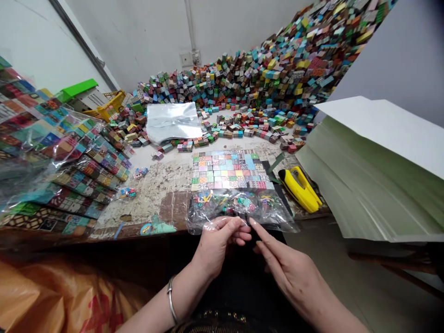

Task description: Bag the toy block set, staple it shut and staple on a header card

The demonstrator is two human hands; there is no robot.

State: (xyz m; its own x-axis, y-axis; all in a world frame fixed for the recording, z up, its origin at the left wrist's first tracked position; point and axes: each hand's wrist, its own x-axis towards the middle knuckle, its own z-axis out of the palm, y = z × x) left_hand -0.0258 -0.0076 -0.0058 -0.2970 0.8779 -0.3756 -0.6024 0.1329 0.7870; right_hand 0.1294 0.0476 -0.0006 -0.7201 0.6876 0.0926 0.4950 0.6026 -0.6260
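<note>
A clear plastic bag (239,206) lies at the table's front edge, holding a flat grid of small coloured cubes (229,170) and loose small pieces near its open end. My left hand (217,243) pinches the bag's near edge between thumb and fingers. My right hand (280,263) touches the same edge with its outstretched index finger, the other fingers loosely extended.
A huge heap of coloured cubes (277,69) fills the back. Filled bags (62,157) pile at left. Empty clear bags (173,121) lie centre back. A yellow tool (300,188) sits right of the bag. Stacked green-white sheets (378,171) stand at right. An orange bag (45,300) is lower left.
</note>
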